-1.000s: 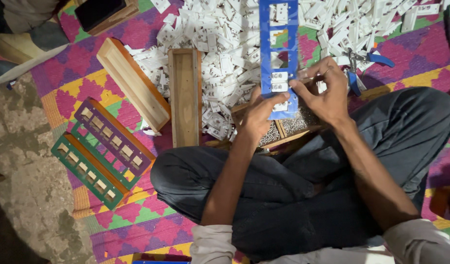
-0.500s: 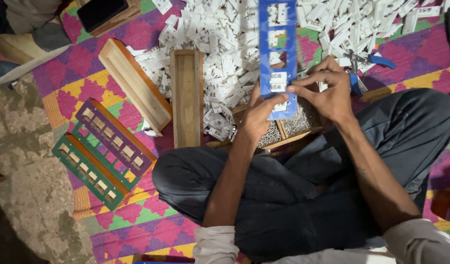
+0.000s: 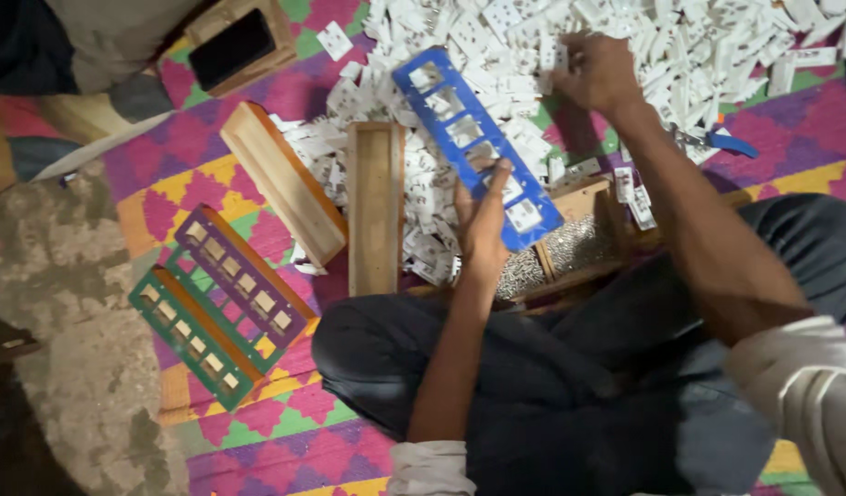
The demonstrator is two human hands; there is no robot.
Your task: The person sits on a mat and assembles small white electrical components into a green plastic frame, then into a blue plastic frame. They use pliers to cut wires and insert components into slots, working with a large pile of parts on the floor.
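Note:
A long blue plastic frame (image 3: 441, 87) with several square windows lies tilted over a pile of small white plastic parts (image 3: 460, 37); some windows hold white pieces. My left hand (image 3: 483, 220) holds the frame near its lower end, thumb on its face. My right hand (image 3: 599, 69) has reached up into the white parts above the frame, with its fingers closed among them; I cannot see just what they hold. Under the frame's lower end sits a wooden box of small shiny metal bits (image 3: 570, 248). I sit cross-legged in dark trousers.
Two long wooden trays (image 3: 285, 179) (image 3: 375, 207) lie left of the frame. A purple frame (image 3: 244, 276) and a green frame (image 3: 189, 335) rest on the patterned mat (image 3: 258, 432). A dark phone (image 3: 232, 48) lies top left beside another person's leg. Bare floor (image 3: 56, 276) at left.
My right hand left the blue frame and moved up into the white parts. The frame has tilted, its top swinging left, with only my left hand on it.

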